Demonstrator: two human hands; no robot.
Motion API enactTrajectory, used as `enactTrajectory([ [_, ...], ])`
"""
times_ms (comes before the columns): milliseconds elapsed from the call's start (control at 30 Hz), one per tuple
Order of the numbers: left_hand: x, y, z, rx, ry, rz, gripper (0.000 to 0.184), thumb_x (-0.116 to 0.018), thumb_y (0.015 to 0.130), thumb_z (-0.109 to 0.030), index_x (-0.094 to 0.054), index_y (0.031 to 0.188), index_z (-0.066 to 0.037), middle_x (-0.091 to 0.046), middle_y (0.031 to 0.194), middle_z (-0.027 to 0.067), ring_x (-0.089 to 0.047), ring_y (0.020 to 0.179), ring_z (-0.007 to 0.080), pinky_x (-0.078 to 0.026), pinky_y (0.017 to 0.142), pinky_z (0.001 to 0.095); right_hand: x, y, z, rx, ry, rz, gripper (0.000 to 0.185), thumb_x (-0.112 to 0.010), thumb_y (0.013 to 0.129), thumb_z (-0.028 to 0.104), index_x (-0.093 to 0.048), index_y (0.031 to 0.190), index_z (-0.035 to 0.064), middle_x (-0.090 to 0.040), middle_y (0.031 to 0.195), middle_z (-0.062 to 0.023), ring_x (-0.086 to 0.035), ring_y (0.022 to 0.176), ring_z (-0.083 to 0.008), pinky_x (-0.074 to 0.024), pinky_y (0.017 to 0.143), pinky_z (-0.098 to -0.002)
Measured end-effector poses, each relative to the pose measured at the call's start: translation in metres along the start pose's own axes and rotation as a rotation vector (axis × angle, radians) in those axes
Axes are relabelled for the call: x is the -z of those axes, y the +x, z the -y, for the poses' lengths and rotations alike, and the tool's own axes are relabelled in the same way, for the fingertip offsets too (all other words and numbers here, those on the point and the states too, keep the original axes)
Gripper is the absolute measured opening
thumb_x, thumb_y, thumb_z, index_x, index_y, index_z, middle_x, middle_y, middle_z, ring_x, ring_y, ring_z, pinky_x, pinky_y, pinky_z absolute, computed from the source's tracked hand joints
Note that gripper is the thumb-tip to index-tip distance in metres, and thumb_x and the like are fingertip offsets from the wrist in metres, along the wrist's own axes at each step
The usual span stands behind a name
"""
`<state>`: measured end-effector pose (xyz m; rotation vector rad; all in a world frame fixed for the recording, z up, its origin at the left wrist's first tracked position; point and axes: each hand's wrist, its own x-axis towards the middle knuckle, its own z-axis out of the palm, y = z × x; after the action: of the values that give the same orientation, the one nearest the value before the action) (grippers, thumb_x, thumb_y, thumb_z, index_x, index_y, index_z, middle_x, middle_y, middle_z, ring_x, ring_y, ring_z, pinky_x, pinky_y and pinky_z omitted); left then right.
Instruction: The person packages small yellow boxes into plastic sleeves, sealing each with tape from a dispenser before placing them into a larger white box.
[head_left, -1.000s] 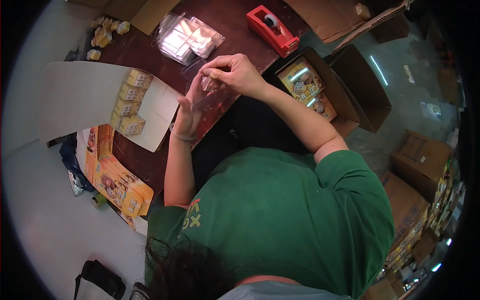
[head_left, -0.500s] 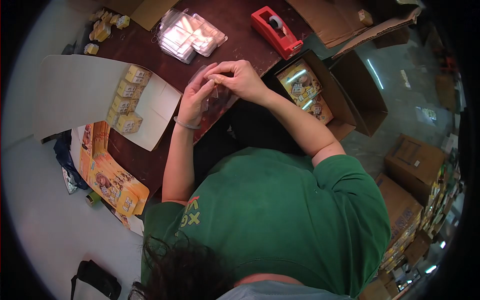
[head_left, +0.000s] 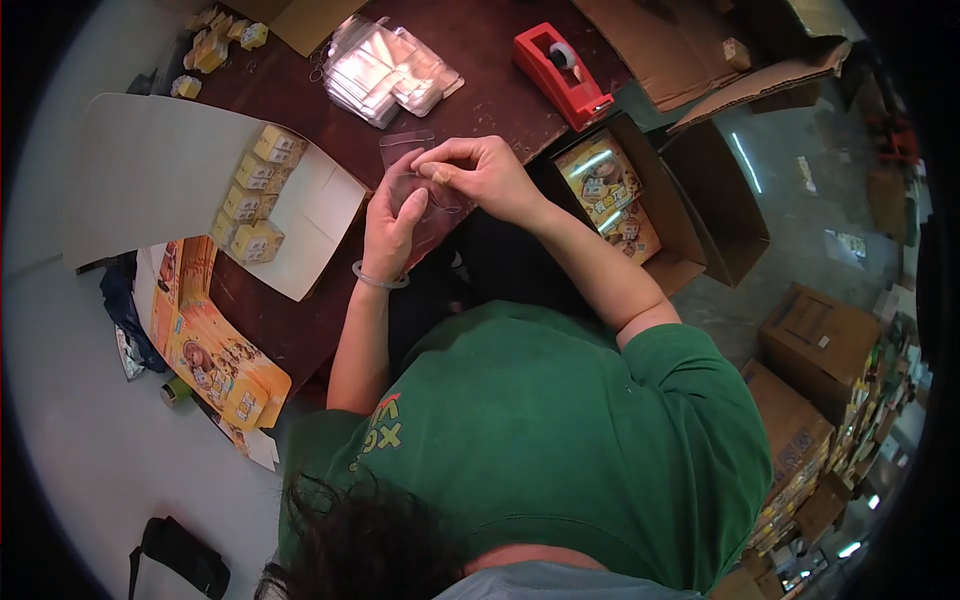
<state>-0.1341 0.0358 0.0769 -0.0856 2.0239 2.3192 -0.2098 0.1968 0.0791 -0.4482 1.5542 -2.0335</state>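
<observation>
A clear plastic box (head_left: pixel 408 142), thin and see-through, is between my hands in front of my body. My left hand (head_left: pixel 388 225) cradles it from the left side, its fingers curled around the plastic. From the right, my right hand (head_left: pixel 492 182) pinches at its upper part with thumb and forefinger. The exact shape of the plastic is hard to make out against the dark table. Beyond my hands lies a stack of flat clear plastic boxes (head_left: pixel 385 78). Left of them, small yellow-and-white boxes (head_left: pixel 258 200) stand in a row in an open white carton (head_left: pixel 318 220).
A red tape dispenser (head_left: pixel 562 78) sits at the table's right edge. Beside it, a cardboard box (head_left: pixel 690 215) contains yellow printed packs (head_left: pixel 605 185). A printed orange carton (head_left: pixel 215 360) hangs at left. More small boxes (head_left: pixel 208 52) lie at the far left corner.
My left thumb has moved away from my right fingertips, and the hands are slightly lower in view. More of the clear plastic shows above my fingers. The whole view has shifted a little.
</observation>
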Motion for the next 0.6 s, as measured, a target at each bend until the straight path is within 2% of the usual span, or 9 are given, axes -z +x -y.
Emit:
enactTrajectory([
  [100,0.005,-0.001,0.012,0.053,-0.157,0.068,0.067,-0.064,0.091,-0.035,-0.038,0.141,0.002,-0.055,0.124,0.0101,-0.057,0.112,0.0170,-0.043,0.098,0.0296,-0.007,-0.004,0.005,0.047,-0.072,-0.031,0.015,-0.067,0.090,0.012,-0.073,0.100,0.0023,-0.068,0.079,-0.0026,-0.060,0.066,-0.0052,-0.0493,0.057,-0.0228],
  [200,0.008,-0.010,0.005,0.083,-0.285,0.332,0.076,-0.069,0.087,-0.038,-0.033,0.142,0.001,-0.052,0.127,0.0099,-0.054,0.116,0.0183,-0.044,0.099,0.0310,0.001,-0.001,0.003,0.049,-0.190,0.033,0.016,-0.070,0.088,0.015,-0.074,0.097,0.0023,-0.068,0.083,-0.0032,-0.061,0.064,-0.0068,-0.0488,0.053,-0.0234],
  [233,0.002,-0.010,-0.003,0.015,-0.175,0.351,0.085,-0.078,0.081,-0.035,-0.030,0.143,0.000,-0.051,0.126,0.0093,-0.053,0.119,0.0191,-0.045,0.098,0.0335,0.003,0.000,0.002,0.048,-0.190,0.049,0.016,-0.070,0.088,0.015,-0.074,0.097,0.0022,-0.068,0.084,-0.0035,-0.061,0.065,-0.0072,-0.0496,0.055,-0.0238],
  [333,0.003,-0.012,-0.002,0.147,-0.047,0.242,0.088,-0.084,0.075,-0.021,-0.031,0.144,-0.003,-0.050,0.127,0.0092,-0.053,0.119,0.0189,-0.047,0.098,0.0353,0.004,0.001,-0.003,0.063,-0.179,0.063,0.016,-0.070,0.088,0.015,-0.074,0.096,0.0017,-0.069,0.087,-0.0044,-0.063,0.070,-0.0088,-0.0518,0.061,-0.0254],
  [433,0.004,-0.011,-0.002,0.164,0.009,0.200,0.090,-0.084,0.072,-0.009,-0.032,0.145,-0.005,-0.050,0.127,0.0087,-0.054,0.118,0.0192,-0.048,0.098,0.0354,0.000,0.001,-0.002,0.067,-0.173,0.022,0.018,-0.071,0.087,0.017,-0.074,0.096,0.0014,-0.069,0.088,-0.0052,-0.064,0.075,-0.0108,-0.0532,0.068,-0.0274],
  [500,-0.002,-0.010,-0.008,0.135,-0.056,0.192,0.091,-0.083,0.071,-0.007,-0.031,0.146,-0.005,-0.050,0.128,0.0086,-0.053,0.118,0.0193,-0.049,0.098,0.0345,0.000,-0.001,0.011,-0.003,-0.194,0.019,0.020,-0.072,0.086,0.019,-0.074,0.096,0.0016,-0.070,0.089,-0.0058,-0.065,0.077,-0.0118,-0.0535,0.072,-0.0285],
  [533,-0.003,-0.009,-0.010,0.119,-0.085,0.190,0.092,-0.083,0.071,-0.006,-0.030,0.146,-0.005,-0.050,0.129,0.0086,-0.053,0.118,0.0194,-0.049,0.098,0.0341,0.002,-0.002,0.015,0.019,-0.352,0.092,0.025,-0.075,0.084,0.022,-0.073,0.099,0.0026,-0.069,0.092,-0.0065,-0.064,0.078,-0.0123,-0.0537,0.072,-0.0290],
  [600,0.001,-0.008,-0.006,0.119,0.003,0.204,0.094,-0.083,0.071,-0.006,-0.029,0.147,-0.004,-0.050,0.131,0.0093,-0.053,0.118,0.0194,-0.049,0.098,0.0338,0.003,-0.004,0.010,-0.014,-0.275,0.155,0.024,-0.075,0.084,0.018,-0.072,0.102,0.0022,-0.066,0.090,-0.0023,-0.060,0.077,-0.0084,-0.0505,0.069,-0.0242],
])
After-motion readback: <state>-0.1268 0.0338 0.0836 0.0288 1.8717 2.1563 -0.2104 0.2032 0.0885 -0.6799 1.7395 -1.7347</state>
